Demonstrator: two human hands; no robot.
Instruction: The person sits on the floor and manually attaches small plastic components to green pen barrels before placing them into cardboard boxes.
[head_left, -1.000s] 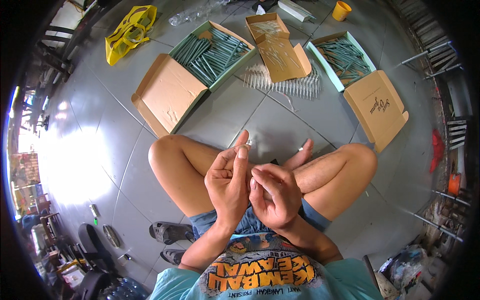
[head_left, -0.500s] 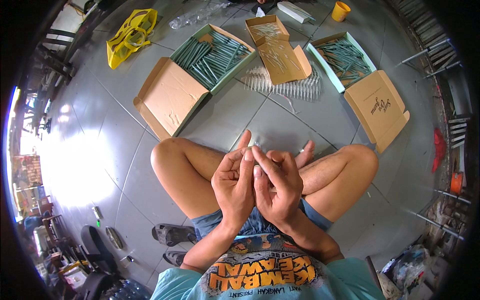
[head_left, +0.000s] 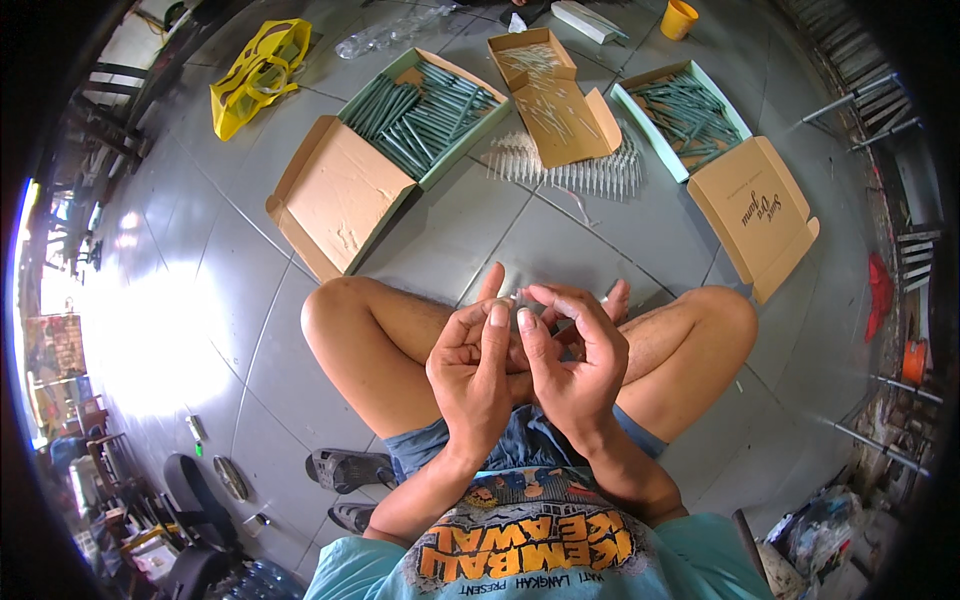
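As I watch from afar, small pale piece point(head_left: 515, 297) sits at fingertips, left hand point(head_left: 470, 352) pinching it, right hand point(head_left: 580, 350) just to its right, curled; whether gripping too, I cannot tell. Long axis too small to read. Brown box point(head_left: 562, 154) lies ahead, well apart.

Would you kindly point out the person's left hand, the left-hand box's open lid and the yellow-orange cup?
Left hand point(head_left: 468, 372): head view, on the middle of the hand.
Open lid point(head_left: 341, 195): head view, on its bare brown inner face.
Yellow-orange cup point(head_left: 678, 22): head view, on its outer side wall.
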